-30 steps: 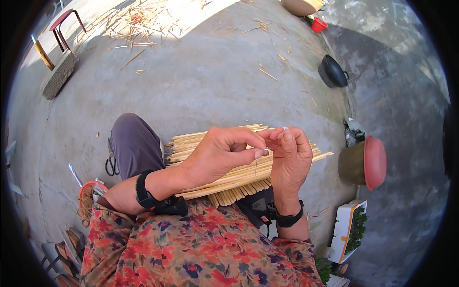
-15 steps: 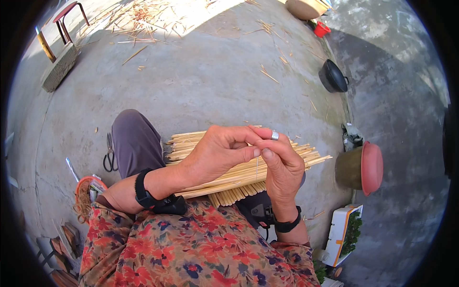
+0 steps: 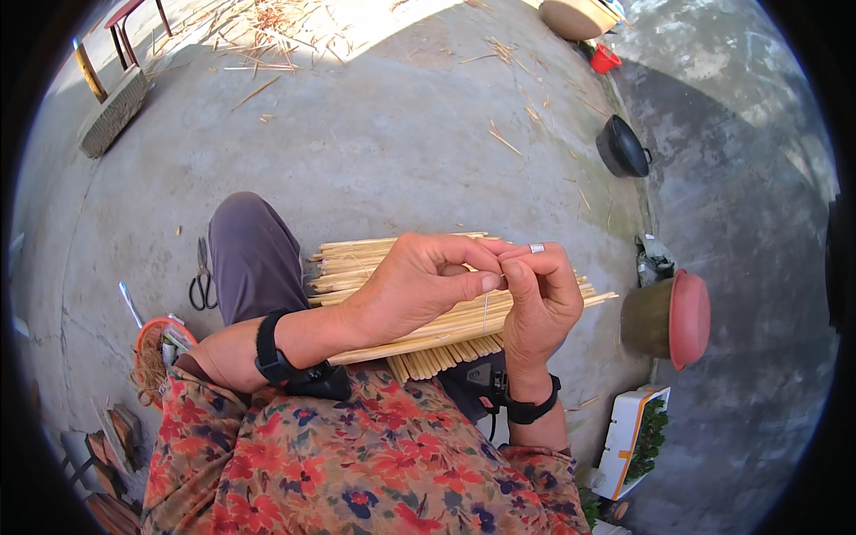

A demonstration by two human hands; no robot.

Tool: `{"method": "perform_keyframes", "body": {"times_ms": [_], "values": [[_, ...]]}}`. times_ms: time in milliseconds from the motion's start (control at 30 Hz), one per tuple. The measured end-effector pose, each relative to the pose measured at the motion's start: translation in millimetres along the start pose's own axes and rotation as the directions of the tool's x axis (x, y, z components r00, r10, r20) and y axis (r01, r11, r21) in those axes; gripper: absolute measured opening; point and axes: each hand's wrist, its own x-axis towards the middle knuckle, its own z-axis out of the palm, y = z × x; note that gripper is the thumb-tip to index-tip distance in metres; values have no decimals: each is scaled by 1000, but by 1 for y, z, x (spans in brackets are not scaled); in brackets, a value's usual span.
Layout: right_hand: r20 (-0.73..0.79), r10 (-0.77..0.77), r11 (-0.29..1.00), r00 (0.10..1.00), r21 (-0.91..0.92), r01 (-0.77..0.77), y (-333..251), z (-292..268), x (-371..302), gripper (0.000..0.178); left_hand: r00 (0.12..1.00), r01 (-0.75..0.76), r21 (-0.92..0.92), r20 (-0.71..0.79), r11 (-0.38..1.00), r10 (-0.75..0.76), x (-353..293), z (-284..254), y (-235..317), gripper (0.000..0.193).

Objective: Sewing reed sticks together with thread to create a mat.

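Note:
Pale straw-like stalks point(image 3: 428, 342) lie across my lap, most running left to right, with a second layer point(image 3: 446, 358) at an angle beneath the near edge. My left hand point(image 3: 419, 278) is above them, its thumb and forefinger pinched together. Against it, my right hand point(image 3: 546, 294), a ring point(image 3: 536, 248) on one finger, is also closed in a pinch. A thin white thread point(image 3: 486, 312) runs down from the fingertips to the stalks; its end in the fingers is too small to make out.
Dark scissors point(image 3: 202, 278) and an orange basket point(image 3: 148, 341) with odds and ends are at my left. To the right stand a pink-rimmed pot point(image 3: 688, 319), a white box point(image 3: 615, 455) with greens and a black basin point(image 3: 619, 147). Loose straw point(image 3: 276, 31) litters the far floor.
My right hand has shifted slightly right and turned, its fingers lifting a little. Both hands still pinch close together, the left one nearly in place.

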Motion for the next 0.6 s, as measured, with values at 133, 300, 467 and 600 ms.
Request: {"method": "perform_keyframes", "body": {"times_ms": [133, 300, 467, 600], "values": [[136, 309, 747, 941, 578, -329, 4, -18, 10, 19, 999, 20, 98, 25, 995, -22, -1, -4, 1, 10], [161, 303, 853, 939, 393, -343, -6, 2, 0, 30, 995, 100, 136, -12, 986, -99, -1, -7, 8, 10], [207, 216, 923, 954, 275, -268, 1, -3, -9, 18, 993, 120, 121, -14, 985, -120, -2, -5, 9, 11], [133, 151, 969, 980, 174, -173, 0, -1, -10, 14, 991, 126, 18, -51, 992, -125, -3, -2, 8, 12]]}}
